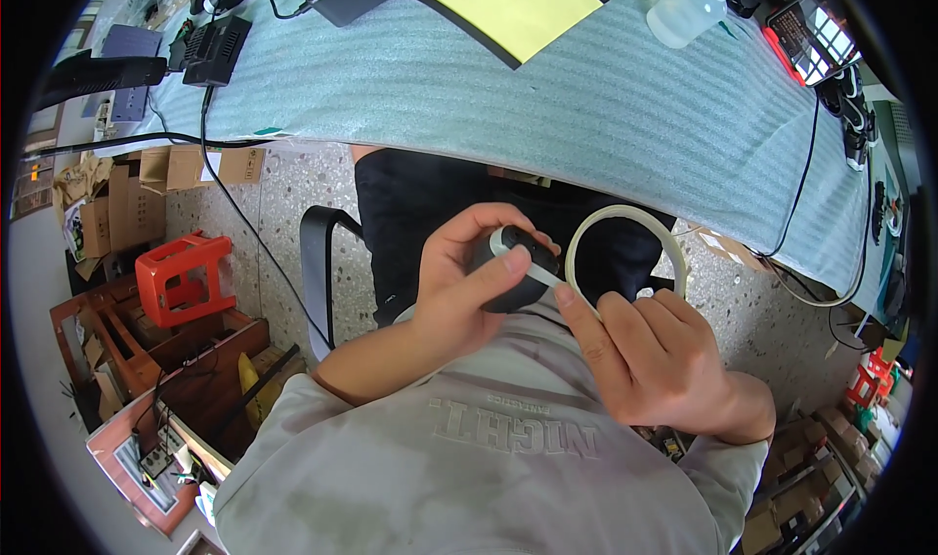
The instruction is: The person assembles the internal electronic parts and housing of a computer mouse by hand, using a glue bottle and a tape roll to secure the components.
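Observation:
My left hand (464, 277) is wrapped round a small dark rounded device (513, 291) with a pale band across its top. The thumb presses on that band. A narrow whitish strip of tape (542, 276) runs from the device to the index fingertip of my right hand (650, 355). The other right fingers are curled in beside a large pale ring-shaped roll of tape (575, 247), which stands above my lap. How the right fingers grip the roll is partly hidden.
Ahead is a table (391, 86) under pale blue foam sheet, bearing a yellow pad (513, 8), a translucent squeeze bottle (687, 13) and a black adapter (217, 52). A cable (239, 218) hangs at the left. A red stool (184, 279) and a chair armrest (318, 252) stand left of me.

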### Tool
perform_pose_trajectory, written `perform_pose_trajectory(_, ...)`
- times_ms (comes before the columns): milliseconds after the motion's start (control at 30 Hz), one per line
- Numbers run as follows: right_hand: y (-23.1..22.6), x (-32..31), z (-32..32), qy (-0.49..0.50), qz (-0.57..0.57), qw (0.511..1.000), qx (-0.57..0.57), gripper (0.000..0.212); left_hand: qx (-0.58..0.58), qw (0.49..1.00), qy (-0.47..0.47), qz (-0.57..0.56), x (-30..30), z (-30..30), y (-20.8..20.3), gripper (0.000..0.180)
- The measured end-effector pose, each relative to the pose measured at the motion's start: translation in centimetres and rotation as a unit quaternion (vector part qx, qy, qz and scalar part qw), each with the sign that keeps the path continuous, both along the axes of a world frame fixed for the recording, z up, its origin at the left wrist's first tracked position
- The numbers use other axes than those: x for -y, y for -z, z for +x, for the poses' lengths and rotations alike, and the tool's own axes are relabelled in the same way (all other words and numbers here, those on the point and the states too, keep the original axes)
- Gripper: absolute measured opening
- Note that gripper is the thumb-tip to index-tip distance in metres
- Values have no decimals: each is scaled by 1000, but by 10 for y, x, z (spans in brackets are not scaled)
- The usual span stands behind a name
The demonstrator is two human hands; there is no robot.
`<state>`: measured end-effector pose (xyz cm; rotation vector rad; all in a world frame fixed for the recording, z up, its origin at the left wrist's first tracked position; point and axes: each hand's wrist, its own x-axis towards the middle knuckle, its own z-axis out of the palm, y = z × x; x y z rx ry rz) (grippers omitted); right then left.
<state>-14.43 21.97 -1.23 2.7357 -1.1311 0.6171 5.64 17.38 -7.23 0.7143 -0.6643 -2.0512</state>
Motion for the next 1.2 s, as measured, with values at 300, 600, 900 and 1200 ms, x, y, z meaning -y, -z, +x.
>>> perform_pose_trajectory(300,-3,-2,1,-1,-3,1000,4,38,-187,976,43,100,6,5,2,28)
perform_pose_trajectory(600,14,4,3,20,-16,999,44,11,-124,989,55,53,0,-2,-1,34)
perform_pose_trajectory(900,20,1,4,3,-34,999,3,19,160,961,129,-186,15,8,-6,50)
perform_pose_trajectory(1200,-1,-1,7,-10,32,998,52,22,-32,983,182,-11,2,7,9,64)
